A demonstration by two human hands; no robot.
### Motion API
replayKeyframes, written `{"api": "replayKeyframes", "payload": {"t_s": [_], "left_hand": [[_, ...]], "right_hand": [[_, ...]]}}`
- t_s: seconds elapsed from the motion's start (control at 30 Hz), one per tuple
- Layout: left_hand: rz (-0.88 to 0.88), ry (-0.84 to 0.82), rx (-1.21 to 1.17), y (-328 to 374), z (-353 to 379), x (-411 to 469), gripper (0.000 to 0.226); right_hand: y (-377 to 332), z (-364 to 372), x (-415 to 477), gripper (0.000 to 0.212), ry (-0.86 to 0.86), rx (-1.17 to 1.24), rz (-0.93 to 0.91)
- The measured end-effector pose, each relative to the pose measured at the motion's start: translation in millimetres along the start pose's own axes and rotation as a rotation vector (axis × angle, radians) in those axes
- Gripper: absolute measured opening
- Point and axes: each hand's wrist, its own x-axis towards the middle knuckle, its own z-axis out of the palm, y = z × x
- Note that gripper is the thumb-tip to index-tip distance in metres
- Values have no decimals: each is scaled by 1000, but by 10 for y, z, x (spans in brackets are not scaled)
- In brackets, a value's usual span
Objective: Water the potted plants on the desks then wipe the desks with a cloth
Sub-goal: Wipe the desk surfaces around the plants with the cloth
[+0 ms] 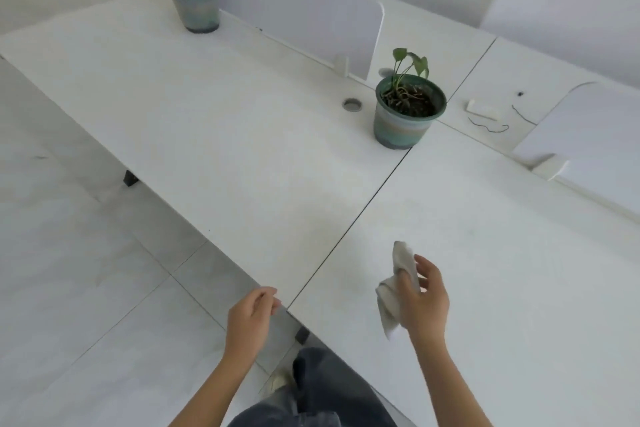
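Hanging above the desk (pixel 485 246), a grey cloth (pixel 393 302) was gripped in the right hand (pixel 422 305). The left hand (pixel 251 317) (loosely curled) was held empty — near its front corner.

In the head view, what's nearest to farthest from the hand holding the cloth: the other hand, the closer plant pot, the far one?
From the right hand holding the cloth:
1. Left hand, just to its left.
2. Nearer pot, straight ahead.
3. Farther pot, far back left.
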Motion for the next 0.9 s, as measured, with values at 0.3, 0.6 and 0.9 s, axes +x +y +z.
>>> {"api": "replayKeyframes", "payload": {"t_s": [0.3,0.6,0.9], "left_hand": [[338,54,528,753,366,1403,44],[334,12,1070,776,535,2330,57],[355,53,1143,639,569,2397,63]], "right_hand": [[-400,-204,1904,46,272,-245,-111],[-25,291,3012,61,-55,-853,-68],[-236,494,3272,59,-111,-902,-88]]}}
